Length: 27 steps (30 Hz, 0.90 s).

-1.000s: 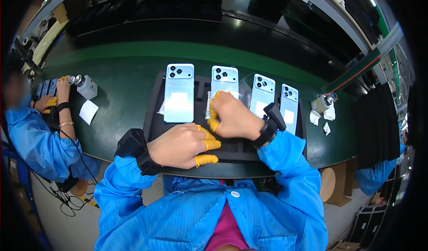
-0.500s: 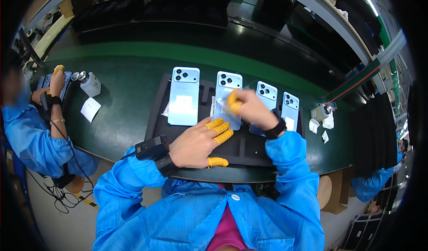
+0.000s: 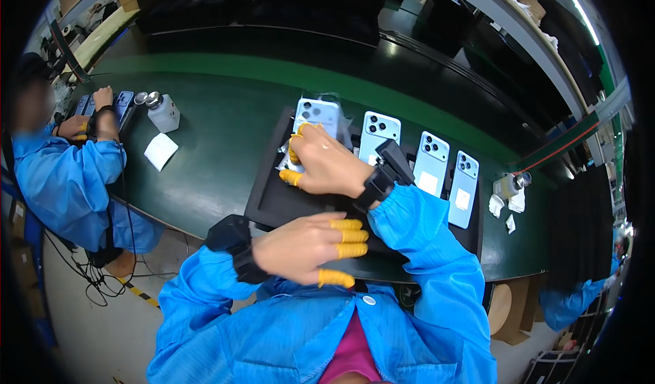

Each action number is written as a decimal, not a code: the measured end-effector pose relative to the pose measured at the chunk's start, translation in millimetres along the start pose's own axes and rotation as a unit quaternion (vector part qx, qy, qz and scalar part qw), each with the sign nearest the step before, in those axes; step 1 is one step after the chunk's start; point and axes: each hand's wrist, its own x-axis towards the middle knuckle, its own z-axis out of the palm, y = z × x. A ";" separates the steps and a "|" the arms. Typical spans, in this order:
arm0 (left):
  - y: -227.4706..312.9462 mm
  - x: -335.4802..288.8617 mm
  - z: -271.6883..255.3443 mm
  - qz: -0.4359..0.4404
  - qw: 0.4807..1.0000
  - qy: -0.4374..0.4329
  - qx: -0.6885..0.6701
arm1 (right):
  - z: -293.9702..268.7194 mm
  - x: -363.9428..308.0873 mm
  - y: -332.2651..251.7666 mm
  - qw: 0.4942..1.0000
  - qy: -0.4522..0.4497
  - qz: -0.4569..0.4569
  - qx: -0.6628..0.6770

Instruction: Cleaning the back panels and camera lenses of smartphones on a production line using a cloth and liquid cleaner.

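Right hand (image 3: pixel 327 165) has crossed left onto the far-left light-blue phone (image 3: pixel 317 114), fingers gripping its half-hidden lower edge; left hand (image 3: pixel 307 247) hovers, fingers loosely curled, empty.

The phones (image 3: pixel 426 163) show smooth, glossy pale-blue backs with a slight sheen, and small matt white paper stickers sit on some of them. They lie in a black tray (image 3: pixel 269 196) of dull, matt plastic or foam. The bench top (image 3: pixel 225 131) is a smooth dark-green mat with a soft shine. Both hands wear yellow rubbery finger cots (image 3: pixel 349 237), matt and slightly wrinkled. The sleeves (image 3: pixel 423 247) are thin blue woven cloth, faintly ribbed. A white plastic bottle (image 3: pixel 164 113) has a shiny metal cap.
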 end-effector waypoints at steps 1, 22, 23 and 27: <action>5.2 -8.7 -2.5 -0.010 1.000 0.016 -0.019 | -3.4 -4.0 -6.9 1.000 -0.006 0.006 0.000; -16.6 -32.9 -9.8 -0.205 0.930 0.119 0.282 | -154.9 -101.6 108.6 0.856 0.282 0.150 0.407; -16.7 -35.3 -9.8 -0.219 0.930 0.118 0.271 | -186.8 -140.0 115.6 0.837 0.323 0.191 0.397; -15.2 -31.9 -11.3 -0.218 0.939 0.124 0.237 | -317.4 -408.8 105.2 0.707 0.540 0.104 0.445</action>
